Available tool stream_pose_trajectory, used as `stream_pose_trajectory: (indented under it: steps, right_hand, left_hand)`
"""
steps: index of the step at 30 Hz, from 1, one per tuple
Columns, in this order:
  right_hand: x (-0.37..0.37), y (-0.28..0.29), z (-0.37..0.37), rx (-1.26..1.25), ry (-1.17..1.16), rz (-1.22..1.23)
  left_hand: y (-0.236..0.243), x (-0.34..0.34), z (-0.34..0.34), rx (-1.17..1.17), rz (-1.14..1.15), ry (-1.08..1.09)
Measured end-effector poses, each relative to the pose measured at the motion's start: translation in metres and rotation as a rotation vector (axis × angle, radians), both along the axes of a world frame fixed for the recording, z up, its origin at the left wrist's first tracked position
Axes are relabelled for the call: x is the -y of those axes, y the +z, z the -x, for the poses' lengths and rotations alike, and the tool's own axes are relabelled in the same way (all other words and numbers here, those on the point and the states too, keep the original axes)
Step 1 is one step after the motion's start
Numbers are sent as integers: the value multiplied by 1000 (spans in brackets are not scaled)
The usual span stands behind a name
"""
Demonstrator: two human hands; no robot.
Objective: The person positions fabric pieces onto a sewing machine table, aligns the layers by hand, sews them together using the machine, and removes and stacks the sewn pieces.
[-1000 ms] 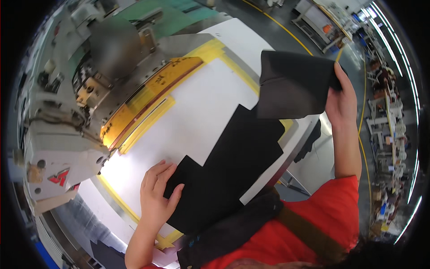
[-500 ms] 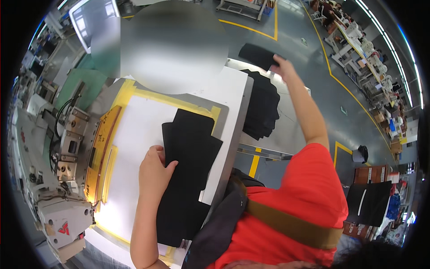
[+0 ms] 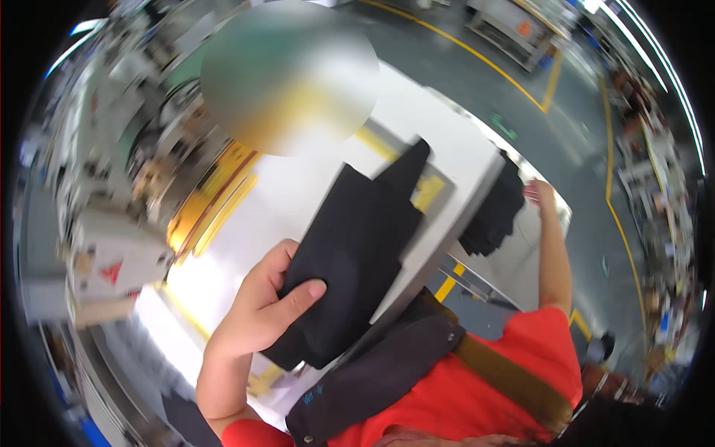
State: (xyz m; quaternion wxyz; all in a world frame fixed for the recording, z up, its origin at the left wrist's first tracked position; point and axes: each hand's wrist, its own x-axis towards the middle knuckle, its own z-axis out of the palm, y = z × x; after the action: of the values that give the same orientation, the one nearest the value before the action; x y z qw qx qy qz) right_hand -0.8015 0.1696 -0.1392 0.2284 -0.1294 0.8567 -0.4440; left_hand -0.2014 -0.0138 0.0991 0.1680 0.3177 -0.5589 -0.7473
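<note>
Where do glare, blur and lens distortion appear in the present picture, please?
Head view: glare bleaches the white board at its lower left; the machine looks smeared; a hazy oval covers the upper part; lights bend along the right rim; the black cloth shows little texture.

Free passage over the white worktop [image 3: 279, 201] between black fabric [image 3: 361, 235] and yellow bar [image 3: 205, 195], machine [image 3: 112, 242] a barrier leftward

Left hand [image 3: 268, 309] pinched — right hand [image 3: 543, 194] outstretched
</note>
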Motion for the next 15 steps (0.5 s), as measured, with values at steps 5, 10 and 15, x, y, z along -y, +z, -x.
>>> stream_pose_trajectory:
  steps: [5, 10, 15]
  right_hand:
    - [106, 74, -40, -230, 116, 342]
    - [209, 125, -218, -251, 771, 544]
    - [245, 147, -414, -440, 1645, 694]
  left_hand:
    - [-47, -29, -97, 434, 248, 58]
    - [-58, -90, -124, 1096, 753, 405]
    - [-81, -140, -212, 1382, 890, 1104]
